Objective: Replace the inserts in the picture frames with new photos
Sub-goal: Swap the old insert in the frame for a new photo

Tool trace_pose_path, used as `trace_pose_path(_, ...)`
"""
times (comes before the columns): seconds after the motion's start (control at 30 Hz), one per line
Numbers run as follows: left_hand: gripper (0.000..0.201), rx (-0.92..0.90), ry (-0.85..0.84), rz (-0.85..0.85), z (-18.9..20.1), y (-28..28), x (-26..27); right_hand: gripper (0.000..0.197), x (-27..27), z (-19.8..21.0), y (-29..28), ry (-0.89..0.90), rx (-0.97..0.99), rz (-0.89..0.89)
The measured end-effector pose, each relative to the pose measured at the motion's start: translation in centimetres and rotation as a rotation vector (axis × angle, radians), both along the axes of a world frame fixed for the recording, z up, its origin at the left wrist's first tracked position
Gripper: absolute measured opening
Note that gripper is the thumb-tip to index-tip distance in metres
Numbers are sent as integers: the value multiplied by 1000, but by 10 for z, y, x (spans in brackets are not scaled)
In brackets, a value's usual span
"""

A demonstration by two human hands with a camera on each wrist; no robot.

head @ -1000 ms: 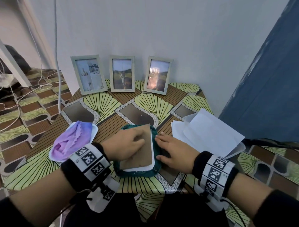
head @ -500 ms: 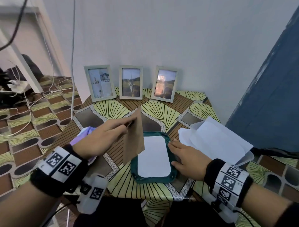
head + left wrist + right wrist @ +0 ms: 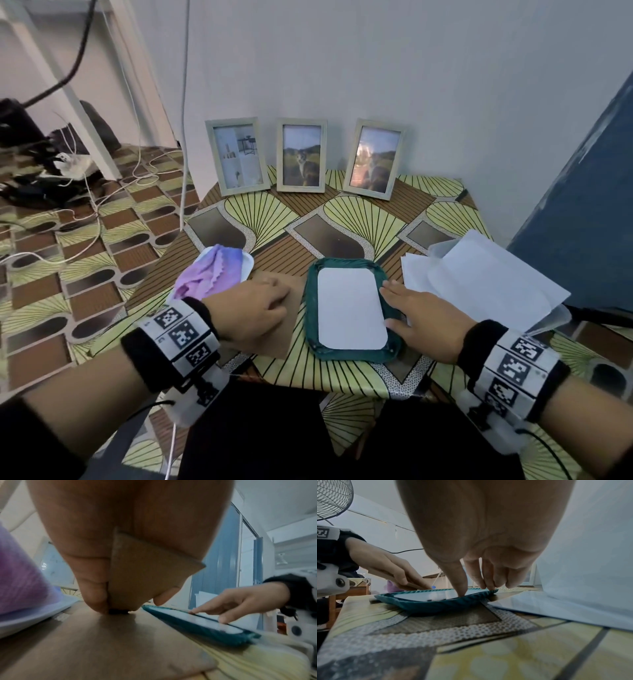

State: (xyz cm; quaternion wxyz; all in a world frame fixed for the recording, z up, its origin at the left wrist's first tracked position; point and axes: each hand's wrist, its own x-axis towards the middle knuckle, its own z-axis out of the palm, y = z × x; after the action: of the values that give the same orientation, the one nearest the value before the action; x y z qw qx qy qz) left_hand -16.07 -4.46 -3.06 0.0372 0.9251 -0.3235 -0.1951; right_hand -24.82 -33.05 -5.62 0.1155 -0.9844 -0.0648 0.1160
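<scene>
Moved: the backing board (image 3: 291, 308), lifted on edge in the left hand half a second ago, now lies flat on the table (image 3: 359, 373), left of the green frame (image 3: 390, 353).
Left hand (image 3: 253, 315): on the board; in the wrist view the thumb and fingers pinch its stand flap (image 3: 150, 574).
Right hand (image 3: 424, 322): fingers straight, tips pressing the frame's right rim, the thumb at the edge of the white insert (image 3: 349, 308); grasping nothing.
Frame: face down near the table's front edge, long axis running front to back, insert exposed.
Hidden: the left hand covers most of the board; its left edge is hard to make out against the brown pattern. The flap's hinge is only a dark blur.
Paper (image 3: 486, 274): loose white sheets at the right edge, cut off by the blue panel (image 3: 582, 171).
Cloth (image 3: 212, 274): purple, on a white dish (image 3: 248, 265) near the left edge.
Back edge: three upright frames (image 3: 301, 154) against the wall.
</scene>
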Motion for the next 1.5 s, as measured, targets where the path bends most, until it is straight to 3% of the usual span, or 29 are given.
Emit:
trace_pose_path(0.3, 58, 249, -185, -52, -24, -1, -2, 62, -3, 6, 8, 51, 6, -25)
trace_pose_path(0.5, 63, 238, -177, -31, -25, -4, -6, 65, -6, 6, 11, 55, 6, -40)
trace_pose_path(0.63, 54, 78, -60, 40, -17, -11, -7, 65, -7, 6, 11, 36, 50, -46)
trace_pose_path(0.77, 21, -235, -184, 26, 1, -23, -3, 61, -6, 14, 8, -34, 117, -76)
trace_pose_path(0.83, 27, -243, -192, 8, 8, -36, 3, 51, -7, 20, 6, -77, 163, -87)
trace_pose_path(0.9, 39, -111, -175, -11, 12, -49, 12, 41, -7, 22, 5, -80, 192, -104)
trace_pose_path(1.03, 73, 195, -118, -52, 11, -67, 26, 50, -11, 15, 4, -5, 178, -112)
trace_pose_path(1.17, 98, 251, -121, -49, 2, -70, 28, 62, -14, 3, 2, 47, 148, -75)
trace_pose_path(1.33, 97, 133, -104, -20, -6, -63, 25, 71, -14, -3, 1, 64, 150, -80)
trace_pose_path(1.5, 78, 63, -111, -7, -8, -58, 22, 70, -12, -2, 2, 49, 154, -99)
